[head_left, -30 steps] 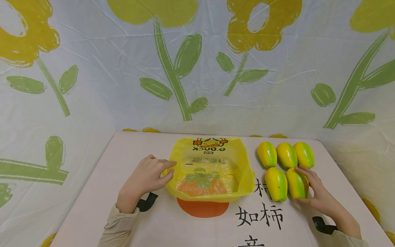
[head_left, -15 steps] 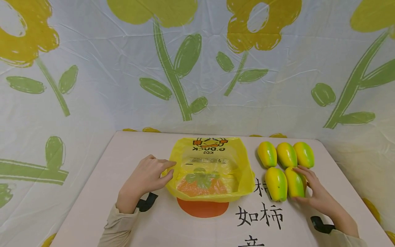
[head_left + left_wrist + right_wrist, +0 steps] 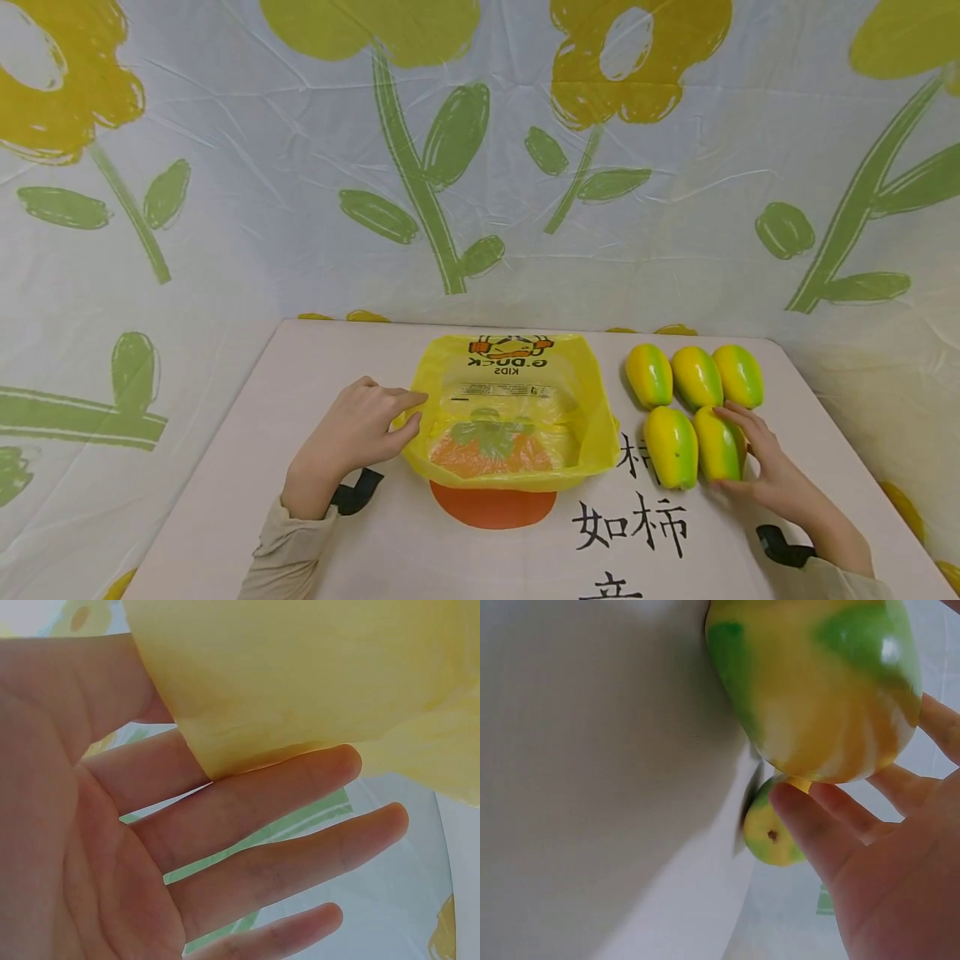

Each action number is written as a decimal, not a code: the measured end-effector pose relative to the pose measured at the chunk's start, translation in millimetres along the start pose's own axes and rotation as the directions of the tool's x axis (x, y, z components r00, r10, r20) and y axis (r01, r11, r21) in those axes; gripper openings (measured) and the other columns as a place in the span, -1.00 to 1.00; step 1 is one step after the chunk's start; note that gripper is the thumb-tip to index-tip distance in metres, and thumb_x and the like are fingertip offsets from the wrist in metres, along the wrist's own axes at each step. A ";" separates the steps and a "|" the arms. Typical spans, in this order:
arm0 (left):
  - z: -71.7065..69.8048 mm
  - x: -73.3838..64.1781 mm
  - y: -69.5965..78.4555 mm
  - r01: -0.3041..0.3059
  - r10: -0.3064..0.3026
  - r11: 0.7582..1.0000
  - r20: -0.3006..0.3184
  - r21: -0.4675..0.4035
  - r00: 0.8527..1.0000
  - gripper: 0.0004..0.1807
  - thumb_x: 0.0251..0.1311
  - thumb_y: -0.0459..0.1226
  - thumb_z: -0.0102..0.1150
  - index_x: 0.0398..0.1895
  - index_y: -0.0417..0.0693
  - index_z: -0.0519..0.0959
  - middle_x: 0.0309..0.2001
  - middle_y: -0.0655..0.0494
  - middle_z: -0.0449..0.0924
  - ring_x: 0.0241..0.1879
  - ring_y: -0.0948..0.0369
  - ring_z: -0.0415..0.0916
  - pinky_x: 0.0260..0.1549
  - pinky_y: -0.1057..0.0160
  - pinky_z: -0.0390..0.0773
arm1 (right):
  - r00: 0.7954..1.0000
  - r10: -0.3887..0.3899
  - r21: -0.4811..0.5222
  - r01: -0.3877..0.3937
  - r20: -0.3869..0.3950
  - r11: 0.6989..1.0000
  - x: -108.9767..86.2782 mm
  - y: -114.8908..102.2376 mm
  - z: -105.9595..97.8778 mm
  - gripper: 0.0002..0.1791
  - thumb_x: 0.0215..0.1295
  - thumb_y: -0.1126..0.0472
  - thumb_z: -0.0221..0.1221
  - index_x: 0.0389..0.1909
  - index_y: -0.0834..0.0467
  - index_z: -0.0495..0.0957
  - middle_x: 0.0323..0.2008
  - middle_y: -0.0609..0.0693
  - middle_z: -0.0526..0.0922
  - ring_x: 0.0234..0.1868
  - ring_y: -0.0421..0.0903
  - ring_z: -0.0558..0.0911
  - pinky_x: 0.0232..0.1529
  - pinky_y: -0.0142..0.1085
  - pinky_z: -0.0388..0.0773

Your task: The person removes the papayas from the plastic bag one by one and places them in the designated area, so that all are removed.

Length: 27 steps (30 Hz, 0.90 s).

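A yellow plastic bag (image 3: 517, 408) with a duck print lies spread in the middle of the table. At its left side is my left hand (image 3: 352, 425); in the left wrist view the thumb and index finger pass behind the bag's film, while the other fingers lie straight outside it. Their tips are hidden there. My right hand (image 3: 776, 467) holds a yellow-green mango (image 3: 716, 446), fingers at its far end and thumb at its near end. This mango sits at the right of the front row, beside another mango (image 3: 671, 448).
Behind the front row stands a back row of three mangoes, with one mango (image 3: 697, 377) in its middle. The table mat (image 3: 480, 558) carries black characters and an orange print. A flowered cloth (image 3: 480, 150) hangs behind the table.
Over the last second my right hand has shifted slightly left with the mango, bringing it closer to its neighbour. My left hand and the bag have stayed in place.
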<state>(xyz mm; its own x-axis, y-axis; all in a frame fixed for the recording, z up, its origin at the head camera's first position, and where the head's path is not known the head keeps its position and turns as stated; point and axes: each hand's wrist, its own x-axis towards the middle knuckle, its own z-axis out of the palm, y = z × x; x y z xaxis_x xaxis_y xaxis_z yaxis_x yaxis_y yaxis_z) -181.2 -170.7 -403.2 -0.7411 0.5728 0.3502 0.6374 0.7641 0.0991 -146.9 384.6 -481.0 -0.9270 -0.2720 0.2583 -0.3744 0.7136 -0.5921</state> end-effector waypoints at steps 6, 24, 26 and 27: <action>-0.8 -0.7 0.0 -0.003 0.003 1.000 -0.008 0.004 1.000 -0.71 0.19 -0.21 0.18 -0.08 -0.05 0.75 -0.20 0.11 0.76 -0.64 0.32 0.45 -0.19 0.04 0.55 | 1.000 0.004 0.000 -0.004 -0.001 1.000 -0.2 -0.1 0.9 0.14 -0.24 0.42 0.51 0.44 0.27 0.12 0.41 0.40 0.01 0.35 -0.53 -0.09 -0.12 0.48 0.25; -1.3 -1.1 -0.2 -0.004 0.004 1.000 -0.009 0.006 1.000 -0.71 0.22 -0.18 0.19 -0.08 -0.05 0.75 -0.20 0.10 0.76 -0.60 0.29 0.51 -0.20 0.05 0.55 | 1.000 -0.019 0.032 0.019 -0.005 0.999 -2.6 0.2 -2.4 0.13 -0.26 0.48 0.48 0.45 0.25 0.16 0.47 0.27 -0.03 0.32 -0.61 -0.10 0.02 0.48 0.23; -1.2 -0.7 -0.3 -0.007 0.007 1.000 -0.009 0.001 1.000 -0.71 0.23 -0.18 0.19 -0.08 -0.05 0.75 -0.21 0.10 0.76 -0.62 0.31 0.48 -0.20 0.05 0.55 | 0.998 -0.053 0.010 0.054 -0.025 0.999 -2.7 0.1 -3.2 0.10 -0.26 0.48 0.49 0.43 0.26 0.20 0.50 0.05 -0.01 0.34 -0.58 -0.08 0.30 0.09 0.26; -1.1 -0.3 -0.3 -0.009 0.009 1.000 -0.008 -0.002 1.000 -0.71 0.23 -0.17 0.18 -0.07 -0.05 0.75 -0.21 0.10 0.76 -0.63 0.31 0.47 -0.20 0.05 0.55 | 0.997 -0.073 0.000 0.073 -0.035 0.997 -2.7 -0.6 -4.1 0.08 -0.26 0.48 0.49 0.41 0.27 0.22 0.50 -0.05 0.00 0.34 -0.57 -0.07 0.36 -0.17 0.22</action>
<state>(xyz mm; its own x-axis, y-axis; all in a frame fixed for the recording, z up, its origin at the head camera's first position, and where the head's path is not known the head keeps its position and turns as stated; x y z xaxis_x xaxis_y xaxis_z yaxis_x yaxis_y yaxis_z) -180.9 -171.5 -402.2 -0.7336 0.5771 0.3587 0.6443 0.7585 0.0974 -144.0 387.6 -478.3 -0.8959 -0.3003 0.3275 -0.4409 0.6920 -0.5716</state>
